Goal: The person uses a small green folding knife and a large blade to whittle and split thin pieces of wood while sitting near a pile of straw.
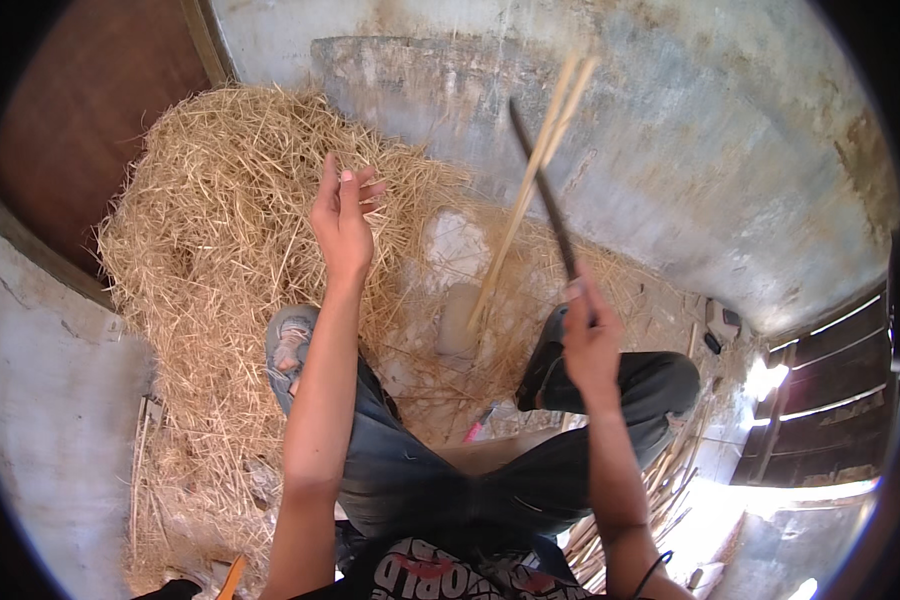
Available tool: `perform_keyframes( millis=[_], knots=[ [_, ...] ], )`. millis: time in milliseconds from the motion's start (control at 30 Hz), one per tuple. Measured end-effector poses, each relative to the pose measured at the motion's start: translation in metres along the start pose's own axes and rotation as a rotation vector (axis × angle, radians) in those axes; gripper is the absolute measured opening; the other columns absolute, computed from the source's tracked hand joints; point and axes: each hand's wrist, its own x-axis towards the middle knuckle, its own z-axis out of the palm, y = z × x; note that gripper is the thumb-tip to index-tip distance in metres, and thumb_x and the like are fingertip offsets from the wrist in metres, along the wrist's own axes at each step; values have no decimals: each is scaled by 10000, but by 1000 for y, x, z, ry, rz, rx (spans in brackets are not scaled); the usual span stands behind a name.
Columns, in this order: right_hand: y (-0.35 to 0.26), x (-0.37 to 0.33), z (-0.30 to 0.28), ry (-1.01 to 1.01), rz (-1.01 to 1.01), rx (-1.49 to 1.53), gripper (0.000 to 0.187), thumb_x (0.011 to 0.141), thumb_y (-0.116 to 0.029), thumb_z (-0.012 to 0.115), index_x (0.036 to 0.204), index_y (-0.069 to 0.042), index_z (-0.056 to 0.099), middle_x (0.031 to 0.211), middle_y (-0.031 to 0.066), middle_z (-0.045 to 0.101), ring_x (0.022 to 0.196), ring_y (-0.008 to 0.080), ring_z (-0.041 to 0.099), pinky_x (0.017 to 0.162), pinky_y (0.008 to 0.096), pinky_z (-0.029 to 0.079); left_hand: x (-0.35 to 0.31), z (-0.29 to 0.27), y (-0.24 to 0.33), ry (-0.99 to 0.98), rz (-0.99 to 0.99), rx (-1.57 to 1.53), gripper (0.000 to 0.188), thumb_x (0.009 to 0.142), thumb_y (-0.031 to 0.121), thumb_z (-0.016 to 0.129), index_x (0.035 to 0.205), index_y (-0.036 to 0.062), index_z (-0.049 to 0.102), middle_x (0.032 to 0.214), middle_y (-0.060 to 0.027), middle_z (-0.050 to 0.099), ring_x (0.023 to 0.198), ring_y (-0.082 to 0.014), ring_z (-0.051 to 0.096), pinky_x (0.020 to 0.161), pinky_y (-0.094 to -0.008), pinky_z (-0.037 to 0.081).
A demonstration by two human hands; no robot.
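Observation:
My right hand [592,345] is wrapped around the handle of a long dark knife [552,210], its blade pointing up and slightly left. Across the blade's line runs a thin pale bamboo stick [511,232], split into two strips toward its upper end. Its lower end comes down beside a small block [458,318] on the floor; whether it rests on the block I cannot tell. No hand is on the stick. My left hand [347,220] is raised to the left of it, fingers apart and holding nothing, in front of the straw pile.
A large heap of straw shavings [230,190] fills the left side, up to the brown door panel [90,130]. Ahead stands a stained wall [690,150]. My bent legs [400,430] frame the work spot. Several thin sticks [670,490] lie at lower right, near a slatted opening [820,400].

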Motion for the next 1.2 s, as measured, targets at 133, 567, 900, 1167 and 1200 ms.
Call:
perform_keyframes(
  millis=[133, 567, 900, 1167, 1200],
  knots=[
    [-107, 12, -37, 253, -199, 155, 417, 1061, -239, 545, 1462, -124, 546, 703, -61, 514, 545, 1, 435, 441, 191, 311, 4, -10, 6, 45, 24, -10, 633, 1074, 315, 476, 1553, -50, 283, 1174, -197, 703, 982, -228, 713, 787, -321, 543],
    [125, -91, 60, -88, -40, -145, 326, 1012, -141, 595, 1315, -34, 648, 781, 196, 682, 599, 126, 581, 611, 312, 495, 1, -3, 9, 42, -26, -19, 612, 1075, 290, 474, 1567, -17, 277, 1175, -181, 706, 994, -223, 706, 800, -319, 541],
    [-33, -35, -19, -92, 148, 66, 371, 1003, -147, 637, 1369, -86, 636, 812, -18, 638, 664, 39, 514, 603, 208, 441, 4, 2, -24, -224, 241, 470, 687, 956, 188, 649, 1538, -13, 345, 1321, -195, 637, 1208, -314, 619, 1018, -411, 495],
    [-109, -49, -88, -225, 293, 122, 359, 996, -127, 641, 1354, -86, 646, 682, -23, 552, 490, 23, 442, 434, 192, 349, 8, 41, -45, -148, 640, 839, 492, 878, 132, 719, 1346, 52, 592, 1388, -221, 572, 1346, -366, 499, 1098, -451, 410],
    [-110, -51, -90, -231, 291, 137, 360, 1001, -124, 633, 1358, -82, 641, 683, -20, 554, 490, 23, 443, 433, 191, 349, 11, 37, -47, -141, 671, 861, 437, 881, 137, 719, 1300, 63, 617, 1298, -206, 612, 1269, -360, 546, 1039, -453, 441]
  ],
)
